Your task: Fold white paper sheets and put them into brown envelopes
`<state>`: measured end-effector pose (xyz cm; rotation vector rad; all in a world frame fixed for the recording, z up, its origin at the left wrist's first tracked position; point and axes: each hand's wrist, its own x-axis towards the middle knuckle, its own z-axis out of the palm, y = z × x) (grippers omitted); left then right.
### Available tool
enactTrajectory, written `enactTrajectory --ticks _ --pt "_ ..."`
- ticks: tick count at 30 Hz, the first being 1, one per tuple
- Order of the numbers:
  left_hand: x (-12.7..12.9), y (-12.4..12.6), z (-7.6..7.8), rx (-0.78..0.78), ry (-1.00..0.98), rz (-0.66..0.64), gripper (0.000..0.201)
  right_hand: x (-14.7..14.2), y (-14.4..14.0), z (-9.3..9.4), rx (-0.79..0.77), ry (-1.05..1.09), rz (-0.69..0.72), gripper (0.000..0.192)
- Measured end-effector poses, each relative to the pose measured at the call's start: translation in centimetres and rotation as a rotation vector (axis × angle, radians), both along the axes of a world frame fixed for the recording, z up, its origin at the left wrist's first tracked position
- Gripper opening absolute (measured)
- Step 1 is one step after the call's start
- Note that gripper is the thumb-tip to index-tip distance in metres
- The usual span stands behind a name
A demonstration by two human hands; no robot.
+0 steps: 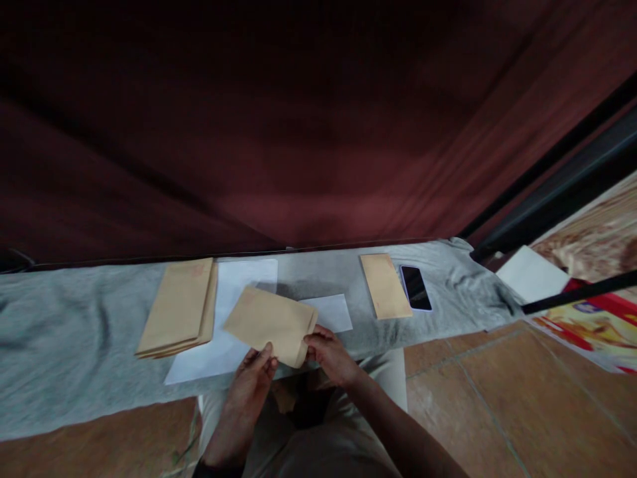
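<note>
A brown paper envelope [271,322] is held tilted between my two hands, above the near edge of the cloth-covered surface. My left hand [256,373] pinches its lower edge, thumb on top. At its right end, by the flap, my right hand [328,352] grips with the fingers partly behind the paper. Beneath the envelope lie large white sheets [249,272] to the left and a smaller folded white paper [331,312] to the right, both partly covered.
A stack of brown envelopes [176,305] lies on the left of the grey cloth [64,332]. Toward the right are a single brown envelope [385,285] and a phone [416,287]. A dark red curtain [318,133] hangs behind. Dark metal bars [557,179] stand at the right.
</note>
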<state>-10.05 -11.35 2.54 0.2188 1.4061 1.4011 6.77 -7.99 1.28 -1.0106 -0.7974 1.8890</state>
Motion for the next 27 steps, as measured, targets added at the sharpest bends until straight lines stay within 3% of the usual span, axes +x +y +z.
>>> enactTrajectory --ticks 5,8,11,14,17,19,22,27 --pt "1.3 -0.4 0.8 -0.029 -0.211 0.007 0.044 0.1 0.4 1.2 0.049 -0.015 -0.028 0.044" --pt "1.9 -1.4 0.7 -0.054 -0.122 -0.161 0.043 0.4 1.0 1.5 0.167 -0.105 -0.053 0.044" --pt "1.8 -2.5 0.4 -0.031 0.238 -0.427 0.041 1.4 1.5 1.7 0.268 -0.201 -0.11 0.04" --pt "1.1 -2.8 0.6 0.209 0.877 -0.453 0.034 2.8 1.6 2.1 0.318 -0.21 -0.076 0.037" --pt "0.4 -2.0 1.1 0.483 1.483 -0.536 0.063 4.0 1.2 2.5 0.322 -0.194 0.061 0.036" --pt "0.1 -1.2 1.5 0.575 1.75 -0.642 0.081 4.6 0.7 2.6 0.303 -0.18 0.151 0.033" --pt "-0.3 -0.4 1.7 0.627 1.909 -0.756 0.097 5.0 0.0 2.6 0.26 -0.161 0.23 0.028" --pt "-0.2 -0.2 2.4 0.609 1.931 -0.833 0.091 5.2 -0.4 2.6 0.285 -0.189 0.217 0.027"
